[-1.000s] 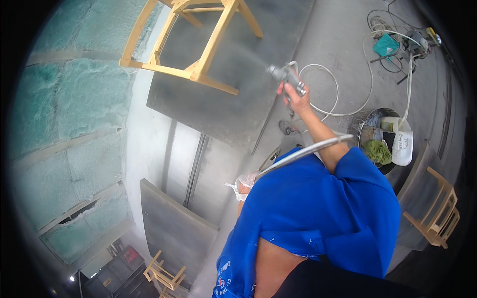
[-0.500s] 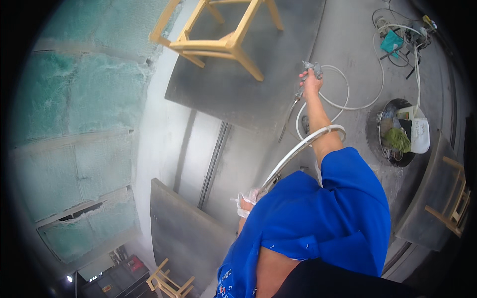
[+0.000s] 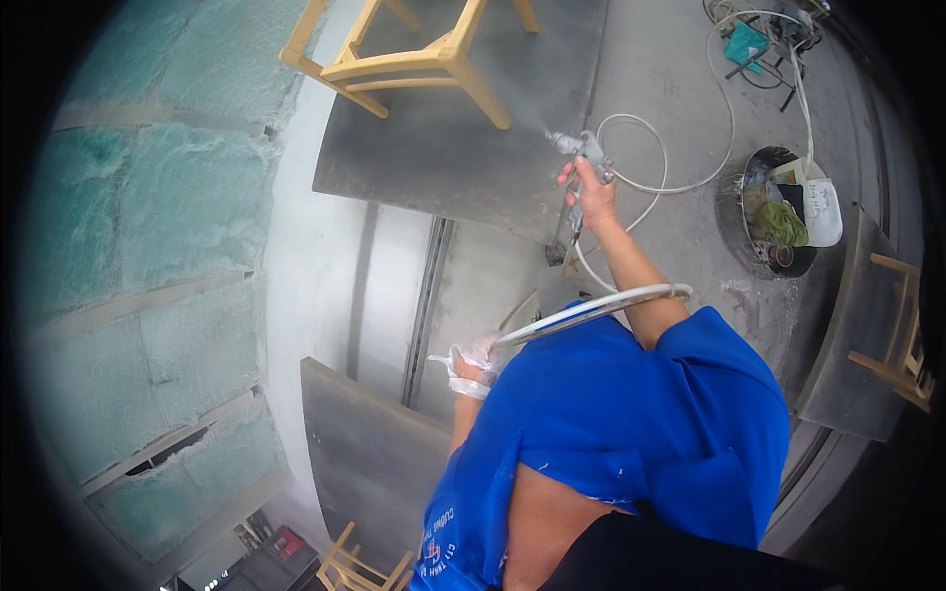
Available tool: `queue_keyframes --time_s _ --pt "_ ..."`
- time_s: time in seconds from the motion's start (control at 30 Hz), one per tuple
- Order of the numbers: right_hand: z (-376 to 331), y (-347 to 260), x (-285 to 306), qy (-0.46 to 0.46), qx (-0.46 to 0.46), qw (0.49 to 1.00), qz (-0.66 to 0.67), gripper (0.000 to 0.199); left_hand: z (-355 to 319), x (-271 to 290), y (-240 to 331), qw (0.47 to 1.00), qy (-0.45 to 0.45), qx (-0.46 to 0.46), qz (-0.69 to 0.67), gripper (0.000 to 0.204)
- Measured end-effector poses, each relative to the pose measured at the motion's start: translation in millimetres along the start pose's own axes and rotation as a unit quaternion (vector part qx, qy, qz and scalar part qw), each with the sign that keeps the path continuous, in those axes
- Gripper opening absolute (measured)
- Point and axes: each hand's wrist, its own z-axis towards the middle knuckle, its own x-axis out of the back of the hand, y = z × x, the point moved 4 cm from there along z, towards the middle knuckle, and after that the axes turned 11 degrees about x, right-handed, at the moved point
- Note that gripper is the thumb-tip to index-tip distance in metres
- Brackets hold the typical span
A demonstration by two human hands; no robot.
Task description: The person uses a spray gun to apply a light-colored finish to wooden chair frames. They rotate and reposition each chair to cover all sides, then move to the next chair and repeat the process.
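Note:
My right hand (image 3: pixel 594 197) is wrapped round a metal spray gun (image 3: pixel 588 153). Its nozzle points up-left, with a faint mist in front of it, toward a bare wooden chair frame (image 3: pixel 455 59) lying on a dark grey board. A white hose (image 3: pixel 591 310) loops over my right forearm and runs across to my left hand. In a thin, clear plastic glove, my left hand (image 3: pixel 473 366) is closed around the hose beside my blue shirt; some of its fingers are hidden.
Green filter panels (image 3: pixel 187 197) cover the left wall. A second dark board (image 3: pixel 365 453) stands lower left near another wooden frame (image 3: pixel 360 566). At right are a round tub (image 3: pixel 734 222) with containers and a green cloth, coiled hose on the floor, and another frame (image 3: pixel 897 325).
The spray gun has swung up-left toward the chair frame, and a mist now shows at its nozzle. My left hand has moved slightly left and up.

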Motion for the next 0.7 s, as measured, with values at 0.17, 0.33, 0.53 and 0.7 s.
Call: queue_keyframes --time_s 0.17,0.33,0.53,0.7 --pt "14 75 26 0.076 -0.046 0.984 -0.153 0.024 2 19 -8 0.99 -0.036 0.078 0.115 0.026" --pt "18 107 35 0.121 -0.08 0.965 -0.219 0.023 4 32 -18 0.989 -0.076 0.119 0.041 0.027" --pt "-15 91 5 0.138 -0.048 0.968 -0.203 0.027 19 39 -74 0.996 -0.063 0.03 -0.059 0.031" --pt "-73 64 -75 0.093 0.122 0.954 -0.257 0.052 28 90 -142 0.988 -0.119 0.02 -0.093 0.02"
